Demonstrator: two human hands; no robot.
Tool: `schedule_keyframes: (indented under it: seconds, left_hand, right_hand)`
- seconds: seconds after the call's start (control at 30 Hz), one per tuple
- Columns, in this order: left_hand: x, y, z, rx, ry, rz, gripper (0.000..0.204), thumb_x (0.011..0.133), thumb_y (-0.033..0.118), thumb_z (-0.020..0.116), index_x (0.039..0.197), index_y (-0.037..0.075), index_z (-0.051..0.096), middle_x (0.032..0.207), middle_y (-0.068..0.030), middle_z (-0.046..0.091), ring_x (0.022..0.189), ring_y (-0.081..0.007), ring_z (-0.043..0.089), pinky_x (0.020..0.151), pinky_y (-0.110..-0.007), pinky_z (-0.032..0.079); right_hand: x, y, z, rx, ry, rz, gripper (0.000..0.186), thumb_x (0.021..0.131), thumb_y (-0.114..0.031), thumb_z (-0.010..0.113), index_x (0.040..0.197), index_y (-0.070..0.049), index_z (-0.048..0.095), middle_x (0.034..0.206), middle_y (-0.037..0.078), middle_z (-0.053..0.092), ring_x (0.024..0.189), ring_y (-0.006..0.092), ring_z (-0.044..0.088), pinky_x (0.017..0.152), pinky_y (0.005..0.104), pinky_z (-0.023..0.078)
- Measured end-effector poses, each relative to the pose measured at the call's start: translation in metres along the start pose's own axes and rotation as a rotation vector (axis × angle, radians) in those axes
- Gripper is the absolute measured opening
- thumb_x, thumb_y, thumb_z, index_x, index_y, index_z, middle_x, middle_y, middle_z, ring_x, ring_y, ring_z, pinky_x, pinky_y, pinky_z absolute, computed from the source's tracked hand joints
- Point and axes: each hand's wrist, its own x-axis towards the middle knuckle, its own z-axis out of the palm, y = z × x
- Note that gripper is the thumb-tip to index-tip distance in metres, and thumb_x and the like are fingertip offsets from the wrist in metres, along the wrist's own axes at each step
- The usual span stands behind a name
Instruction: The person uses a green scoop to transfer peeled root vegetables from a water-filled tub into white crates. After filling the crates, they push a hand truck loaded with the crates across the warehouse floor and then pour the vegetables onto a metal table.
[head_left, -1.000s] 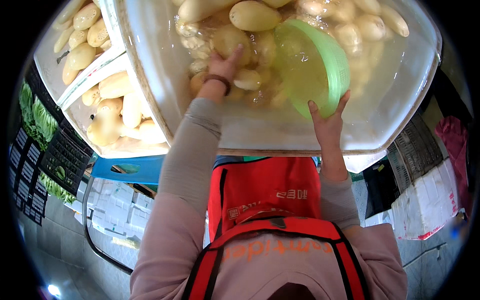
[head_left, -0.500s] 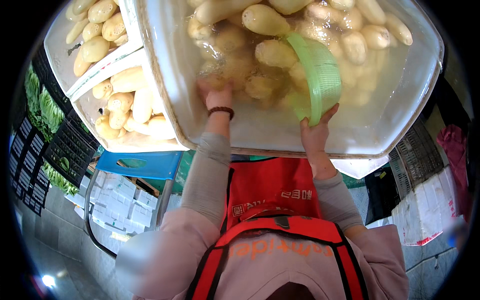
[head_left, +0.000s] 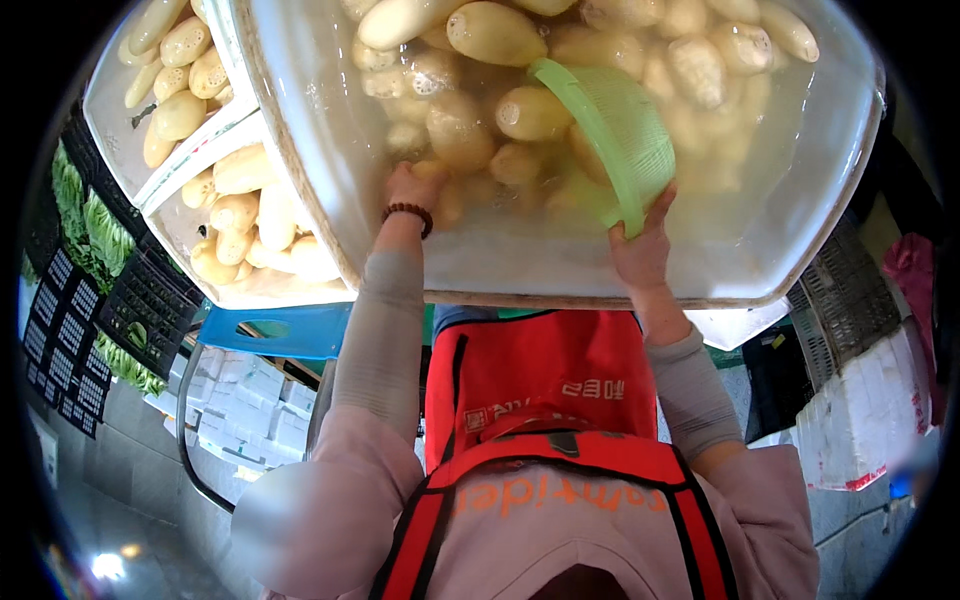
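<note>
My right hand [head_left: 641,250] grips a rounded green plastic colander [head_left: 630,135]. Whether my left hand [head_left: 412,186] grasps pale, oblong roots [head_left: 459,132], I can't tell.

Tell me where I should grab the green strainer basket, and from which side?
Probably by the near end of its rim, coming from the person's side of the white tub. The green strainer basket is tipped on its side, opening leftward, so the rim offers a thin edge to pinch. The right hand holds that end.
</note>
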Motion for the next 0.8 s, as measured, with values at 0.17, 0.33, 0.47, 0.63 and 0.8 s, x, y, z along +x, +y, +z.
schedule_keyframes:
  seconds: [0.17,0.33,0.47,0.63,0.8]
  left_hand:
    - [-0.051,-0.014,0.023,-0.277,-0.061,0.304,0.086,0.068,0.039,0.079,0.132,-0.005,0.042,0.127,-0.0182,0.053,0.106,-0.0299,0.058,0.089,-0.035,0.048]
    - [-0.051,-0.001,0.038,-0.720,0.015,0.461,0.103,0.075,0.043,0.075,0.146,0.001,0.014,0.139,-0.0147,0.041,0.120,-0.0256,0.047,0.097,-0.034,0.041]
    - [-0.008,0.006,0.074,-0.929,-0.052,0.124,0.103,0.078,0.048,0.070,0.148,0.007,0.006,0.141,-0.0144,0.037,0.125,-0.0267,0.041,0.103,-0.037,0.035]
    - [-0.033,0.059,0.111,-1.292,-0.154,0.111,0.079,0.083,0.035,0.069,0.141,0.024,0.017,0.135,-0.0071,0.041,0.119,-0.0278,0.046,0.094,-0.049,0.045]
    - [-0.071,0.111,0.131,-1.140,-0.296,0.513,0.070,0.081,0.018,0.071,0.137,0.009,0.029,0.128,-0.0113,0.048,0.110,-0.0261,0.052,0.091,-0.040,0.046]
  right_hand:
    - [0.003,0.000,-0.003,-0.050,-0.014,0.004,0.106,0.071,-0.010,0.063,0.146,-0.012,-0.012,0.142,0.028,0.032,0.103,0.0460,0.055,0.079,0.0460,0.051]
    - [-0.001,-0.005,0.003,-0.012,0.019,-0.093,0.107,0.072,-0.010,0.063,0.146,-0.014,-0.014,0.143,0.027,0.030,0.102,0.0461,0.055,0.078,0.0458,0.051]
    - [0.006,0.000,-0.007,-0.008,-0.053,-0.063,0.107,0.072,-0.010,0.062,0.145,-0.014,-0.015,0.140,0.028,0.035,0.098,0.0464,0.057,0.076,0.0466,0.052]
    - [0.017,0.017,-0.010,0.027,-0.062,-0.073,0.105,0.072,-0.010,0.061,0.145,-0.016,-0.015,0.133,0.026,0.044,0.095,0.0457,0.058,0.074,0.0467,0.052]
    - [0.034,0.033,-0.024,0.152,-0.187,0.016,0.100,0.073,-0.010,0.058,0.147,-0.017,-0.009,0.132,0.022,0.046,0.103,0.0403,0.058,0.080,0.0413,0.051]
